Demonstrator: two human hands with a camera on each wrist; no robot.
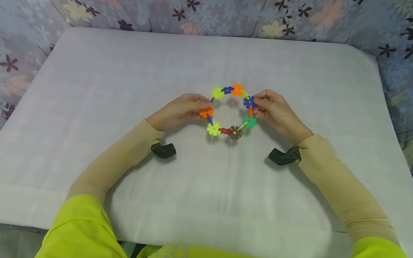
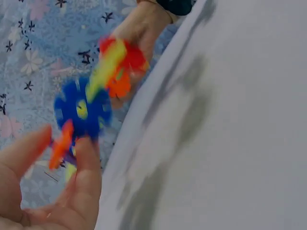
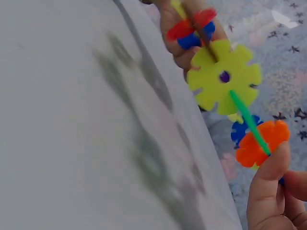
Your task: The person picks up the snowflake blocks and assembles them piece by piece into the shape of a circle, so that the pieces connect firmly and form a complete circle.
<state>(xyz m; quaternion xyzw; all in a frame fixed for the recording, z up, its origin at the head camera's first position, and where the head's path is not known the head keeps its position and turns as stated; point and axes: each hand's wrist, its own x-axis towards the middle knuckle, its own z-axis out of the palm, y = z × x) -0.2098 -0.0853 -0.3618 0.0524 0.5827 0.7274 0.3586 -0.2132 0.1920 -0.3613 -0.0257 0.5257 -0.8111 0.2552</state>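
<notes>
Several notched plastic snowflake discs, slotted edge to edge, make a closed ring point(image 1: 235, 133) held over the white table. At its left side my left hand point(image 1: 180, 110) pinches an orange disc point(image 1: 206, 112) between thumb and fingers. On the opposite side my right hand point(image 1: 280, 111) pinches the ring at a blue disc point(image 1: 249, 102). A green disc point(image 1: 251, 122) sits just below that grip. Blurred in the left wrist view, a blue disc point(image 2: 79, 117) stands by the left fingertips. In the right wrist view a yellow-green disc point(image 3: 211, 91) hangs beyond an orange disc point(image 3: 259, 151) near the right thumb.
A white cloth covers the table point(image 1: 131, 204), and the ring's shadow falls on it. Flower-patterned fabric point(image 1: 216, 8) hangs along the far edge and sides. Dark curved devices point(image 1: 164, 150) are strapped at both wrists.
</notes>
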